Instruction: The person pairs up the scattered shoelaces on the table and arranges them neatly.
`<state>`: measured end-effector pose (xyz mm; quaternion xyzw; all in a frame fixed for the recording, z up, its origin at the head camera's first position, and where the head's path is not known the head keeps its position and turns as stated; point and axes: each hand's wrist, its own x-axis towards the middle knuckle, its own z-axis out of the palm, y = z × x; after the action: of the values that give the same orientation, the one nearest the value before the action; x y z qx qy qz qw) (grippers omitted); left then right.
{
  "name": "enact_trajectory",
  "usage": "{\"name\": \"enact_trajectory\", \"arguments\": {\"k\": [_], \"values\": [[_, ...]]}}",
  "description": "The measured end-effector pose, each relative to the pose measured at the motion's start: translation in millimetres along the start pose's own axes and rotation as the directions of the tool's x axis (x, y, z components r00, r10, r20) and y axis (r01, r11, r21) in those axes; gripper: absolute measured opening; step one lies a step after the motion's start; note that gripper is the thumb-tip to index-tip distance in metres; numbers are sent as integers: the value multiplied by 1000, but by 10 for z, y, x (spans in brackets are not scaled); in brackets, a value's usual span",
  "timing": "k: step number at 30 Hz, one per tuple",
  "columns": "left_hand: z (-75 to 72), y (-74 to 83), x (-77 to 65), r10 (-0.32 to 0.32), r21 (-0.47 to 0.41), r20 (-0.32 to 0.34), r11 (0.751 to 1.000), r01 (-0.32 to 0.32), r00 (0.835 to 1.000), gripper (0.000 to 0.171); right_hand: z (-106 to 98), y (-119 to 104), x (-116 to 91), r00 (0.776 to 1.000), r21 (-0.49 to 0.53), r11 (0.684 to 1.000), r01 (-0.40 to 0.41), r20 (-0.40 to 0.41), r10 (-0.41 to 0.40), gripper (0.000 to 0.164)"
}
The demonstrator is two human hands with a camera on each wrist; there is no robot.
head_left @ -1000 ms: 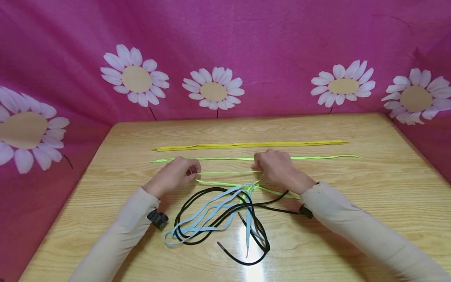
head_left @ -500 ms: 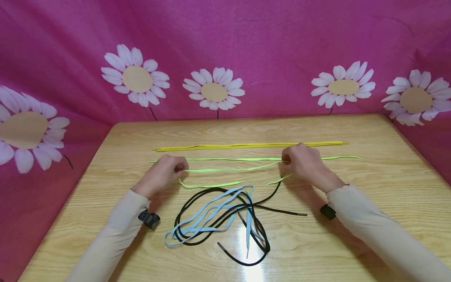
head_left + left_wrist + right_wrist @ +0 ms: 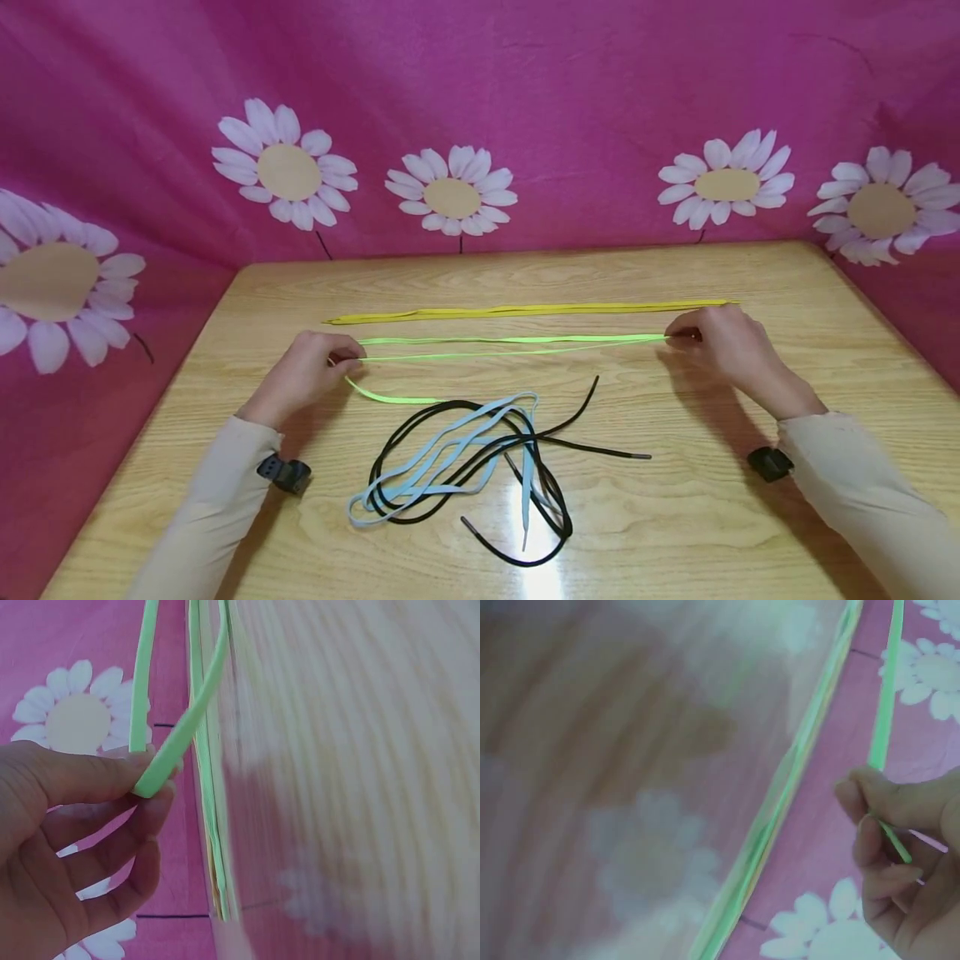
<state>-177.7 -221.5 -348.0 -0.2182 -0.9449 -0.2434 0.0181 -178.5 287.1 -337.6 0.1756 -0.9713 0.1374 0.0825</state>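
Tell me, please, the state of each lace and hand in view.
Yellow lacing: laid out nearly straight.
Back green lace: laid out nearly straight.
Held green lace: one strand drawn nearly straight.
Black cords: loosely coiled, ends free.
Blue lacing: loosely looped, mixed with the black cords.
Left hand: pinching the held green lace.
Right hand: pinching the same lace.

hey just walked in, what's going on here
A person's left hand and right hand each pinch a neon green shoelace, stretched between them. Just beyond it, more green lacing and some yellow lacing run straight across the wooden table. Nearer the person, black shoelaces and light blue lacing lie loosely tangled.
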Motion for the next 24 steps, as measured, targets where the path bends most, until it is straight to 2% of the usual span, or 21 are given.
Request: {"name": "enact_trajectory", "arguments": {"k": [5, 9, 12, 15, 19, 22, 24], "values": [[-28, -80, -29, -3, 4, -13, 1000, 3, 1000, 10, -25, 189, -108, 1000, -19, 1000, -1, -1, 1, 13], [-59, -132, -63, -26, 9, -17, 1000, 26, 1000, 10, -76, 380, -203, 999, -49, 998, -50, -18, 49, 6], [-82, -165, -92, -41, 16, -26, 999, 41, 999, 8, -117, 509, -258, 995, -62, 994, -93, -27, 91, 10], [-86, -195, -111, -31, 21, -30, 999, 32, 999, 7, -139, 605, -299, 995, -71, 993, -94, -39, 92, 12], [-74, -229, -124, 2, 13, -20, 1000, -2, 1000, 9, -145, 709, -338, 998, -78, 995, -58, -41, 55, 10], [-71, -262, -123, 16, 19, -33, 1000, -16, 999, 10, -158, 776, -362, 997, -76, 994, -76, -27, 74, 9], [-78, -289, -120, 4, 34, -44, 999, -3, 999, 9, -175, 820, -376, 995, -75, 992, -103, -24, 102, 10]]}}
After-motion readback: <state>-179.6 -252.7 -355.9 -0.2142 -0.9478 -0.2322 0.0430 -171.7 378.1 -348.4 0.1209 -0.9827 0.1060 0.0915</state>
